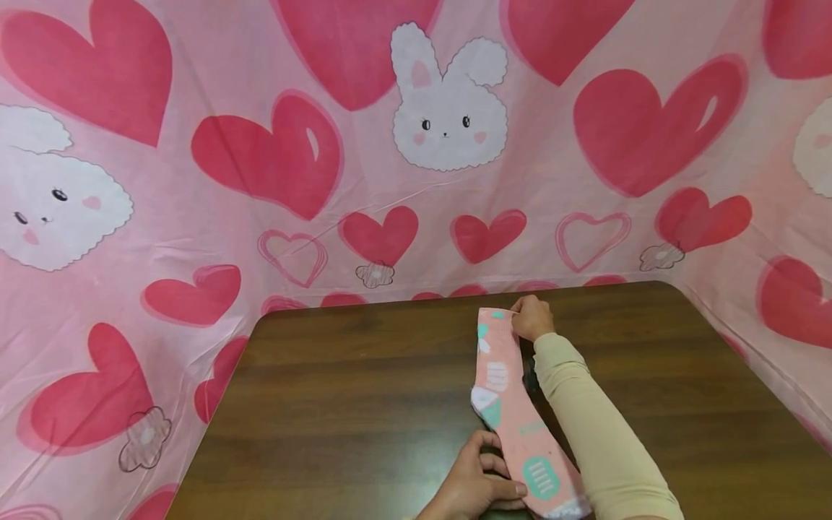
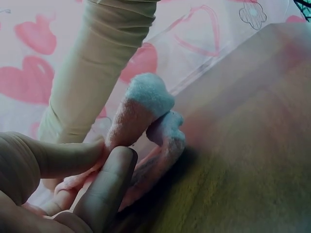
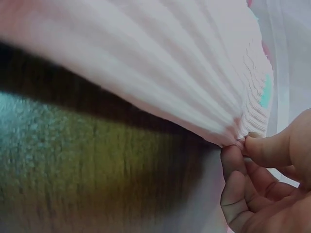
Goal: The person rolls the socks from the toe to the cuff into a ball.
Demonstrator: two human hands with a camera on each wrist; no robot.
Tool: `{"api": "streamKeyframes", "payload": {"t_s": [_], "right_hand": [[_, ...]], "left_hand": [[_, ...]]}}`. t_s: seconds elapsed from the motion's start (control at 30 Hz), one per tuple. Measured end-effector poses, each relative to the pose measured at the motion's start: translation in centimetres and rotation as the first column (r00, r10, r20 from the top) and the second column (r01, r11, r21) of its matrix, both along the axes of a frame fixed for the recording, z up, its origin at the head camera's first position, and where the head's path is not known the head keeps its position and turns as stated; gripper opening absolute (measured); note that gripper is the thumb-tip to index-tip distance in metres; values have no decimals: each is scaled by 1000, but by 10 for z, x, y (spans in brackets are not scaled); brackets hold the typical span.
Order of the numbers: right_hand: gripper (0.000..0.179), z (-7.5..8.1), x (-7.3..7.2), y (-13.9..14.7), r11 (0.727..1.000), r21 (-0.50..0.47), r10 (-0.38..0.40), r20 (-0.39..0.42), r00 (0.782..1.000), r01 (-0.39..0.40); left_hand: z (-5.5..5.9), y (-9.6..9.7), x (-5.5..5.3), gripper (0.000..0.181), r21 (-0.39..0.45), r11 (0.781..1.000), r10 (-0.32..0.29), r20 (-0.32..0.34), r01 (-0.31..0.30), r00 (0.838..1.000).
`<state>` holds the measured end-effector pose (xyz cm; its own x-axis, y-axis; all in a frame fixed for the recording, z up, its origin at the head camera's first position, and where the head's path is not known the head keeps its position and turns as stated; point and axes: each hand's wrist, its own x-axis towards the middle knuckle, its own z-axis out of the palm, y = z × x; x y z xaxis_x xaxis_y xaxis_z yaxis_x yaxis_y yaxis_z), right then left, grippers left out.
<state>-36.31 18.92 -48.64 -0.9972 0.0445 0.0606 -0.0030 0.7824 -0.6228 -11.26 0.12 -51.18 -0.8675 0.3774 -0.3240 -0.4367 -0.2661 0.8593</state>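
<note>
A pink sock (image 1: 503, 361) with white and teal patches stretches lengthwise from the far part of the table toward the near side, its cuff away from me. My right hand (image 1: 534, 318) pinches the cuff's right edge between thumb and fingers; in the right wrist view the ribbed knit (image 3: 194, 73) fans out from that pinch. Near the toe end, my left hand (image 1: 477, 480) grips the sock's left edge. The left wrist view shows a white toe tip (image 2: 150, 92) raised off the table, and a second white tip (image 2: 172, 126) under it, seemingly another sock layered below.
The brown wooden table (image 1: 338, 404) has rounded far corners. A pink cloth (image 1: 364, 180) printed with hearts and rabbits hangs around its back and sides. A small dark object (image 1: 531, 375) sits between the sock and my right sleeve (image 1: 604, 433).
</note>
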Motion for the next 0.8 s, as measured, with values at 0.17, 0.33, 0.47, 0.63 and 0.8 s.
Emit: {"api": "streamKeyframes", "payload": {"t_s": [0.17, 0.33, 0.47, 0.63, 0.8], "right_hand": [[16, 3, -1, 3, 1000, 0, 20, -1, 1000, -20], [19, 8, 0, 7, 1000, 4, 29, -12, 1000, -29], [19, 16, 3, 10, 999, 18, 48, -29, 998, -47], [16, 33, 8, 14, 991, 49, 127, -119, 985, -122], [14, 56, 16, 16, 981, 78, 189, -193, 963, -177]], "left_hand": [[-2, -2, 0, 54, -10, 1000, -1, -7, 1, 1000], [-2, -9, 1, 51, -69, 998, -11, -26, 9, 1000], [2, -19, -2, 48, -135, 989, -59, -47, 52, 997], [17, -36, -11, 49, -175, 983, -73, -106, 54, 992], [35, -46, -25, 48, -187, 982, -74, -238, 29, 968]]}}
